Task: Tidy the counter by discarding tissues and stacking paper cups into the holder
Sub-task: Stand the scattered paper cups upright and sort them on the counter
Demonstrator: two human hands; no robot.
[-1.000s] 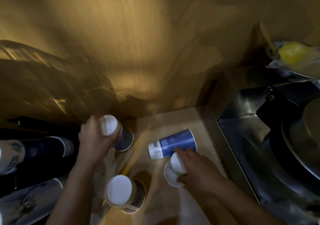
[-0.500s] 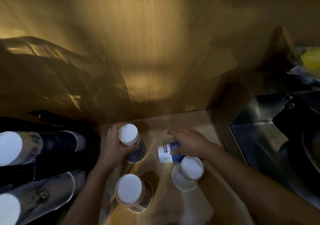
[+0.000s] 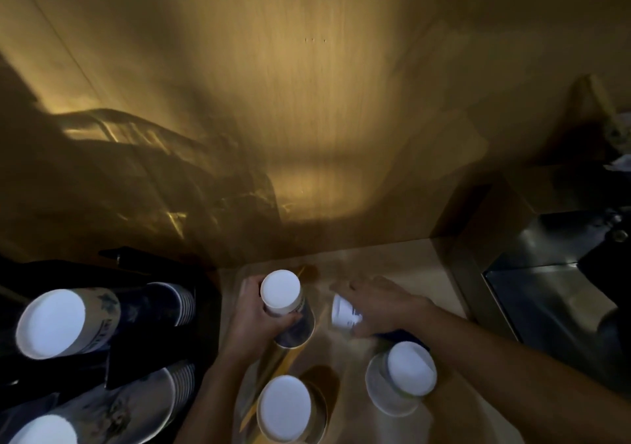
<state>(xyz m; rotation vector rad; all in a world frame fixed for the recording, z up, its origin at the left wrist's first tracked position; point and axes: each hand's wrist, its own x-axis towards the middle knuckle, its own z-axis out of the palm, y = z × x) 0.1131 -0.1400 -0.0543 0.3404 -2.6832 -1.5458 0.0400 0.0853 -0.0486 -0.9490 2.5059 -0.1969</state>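
Observation:
My left hand (image 3: 254, 317) grips an upside-down blue paper cup (image 3: 285, 301) standing on the wooden counter (image 3: 403, 266). To its right, my right hand (image 3: 382, 303) lies over a blue cup on its side (image 3: 345, 313), fingers wrapped around it. Two more cups stand upside down nearer to me: one at the bottom centre (image 3: 285, 409), one white cup (image 3: 404, 377) at the right. At the left, a black cup holder (image 3: 136, 358) carries two stacks of cups, an upper stack (image 3: 102, 320) and a lower stack (image 3: 95, 413).
A wooden back wall (image 3: 307, 119) rises behind the counter. A steel sink (image 3: 553, 293) drops away at the right, past a wooden divider. A shiny plastic wrapper lies under the cups.
The view has shifted left and closer. My right hand has closed down over the lying blue cup. My left hand keeps its hold on the inverted cup.

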